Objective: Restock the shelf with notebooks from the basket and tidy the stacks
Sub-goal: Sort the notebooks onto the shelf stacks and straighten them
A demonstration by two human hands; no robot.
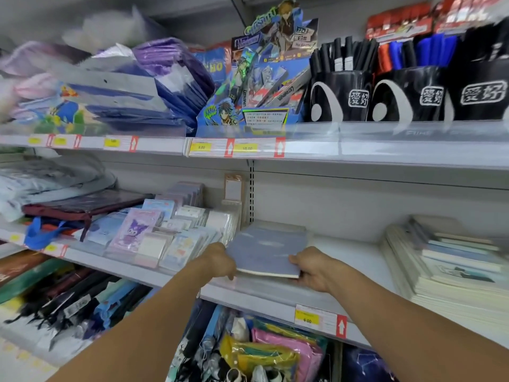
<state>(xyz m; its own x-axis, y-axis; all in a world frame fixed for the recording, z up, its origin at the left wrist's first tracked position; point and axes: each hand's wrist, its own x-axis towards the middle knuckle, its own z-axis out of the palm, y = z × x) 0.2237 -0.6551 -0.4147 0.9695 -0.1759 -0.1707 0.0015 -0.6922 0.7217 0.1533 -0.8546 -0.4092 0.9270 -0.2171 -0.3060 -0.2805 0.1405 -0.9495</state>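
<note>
A stack of grey-blue notebooks (264, 249) lies flat on the middle shelf (344, 260), near its front edge. My left hand (220, 261) grips the stack's front left corner. My right hand (314, 268) holds the front right corner, thumb on the top cover and fingers under the edge. Another pile of pale notebooks (451, 260) sits at the right end of the same shelf, fanned and uneven. The basket is not in view.
Small packaged notepads and card packs (165, 230) crowd the shelf just left of the stack. Black pen tubs (407, 92) and a blue display box (259, 86) stand on the shelf above. Pencil cases and umbrellas fill the shelf below. A price rail (316, 318) runs along the front.
</note>
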